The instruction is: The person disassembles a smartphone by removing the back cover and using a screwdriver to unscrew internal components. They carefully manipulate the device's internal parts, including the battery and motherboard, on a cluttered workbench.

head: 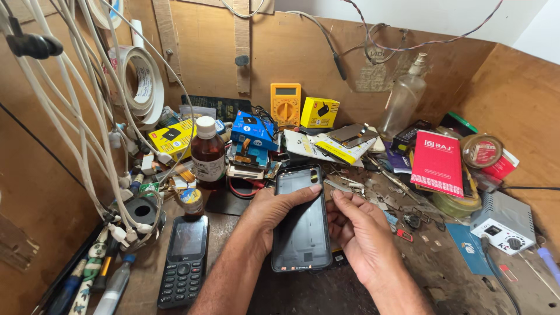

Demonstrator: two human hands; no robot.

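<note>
**Both hands on the phone shell**

We hold a black smartphone shell [301, 219] upright over the cluttered wooden workbench [315, 291]. Our left hand [274, 213] clamps its left edge, thumb across the top. Our right hand [359, 227] grips the right edge, fingers closed. A keypad phone [184, 259] lies just left.

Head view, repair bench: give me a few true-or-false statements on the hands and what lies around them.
1. Both hands hold the smartphone. True: left hand, right hand.
2. The keypad phone lies right of the smartphone. False: it lies to its left.
3. The brown bottle has a white cap. True.
4. The multimeter is blue. False: it is yellow.
5. The red booklet lies under the left hand. False: it lies far right, untouched.
</note>
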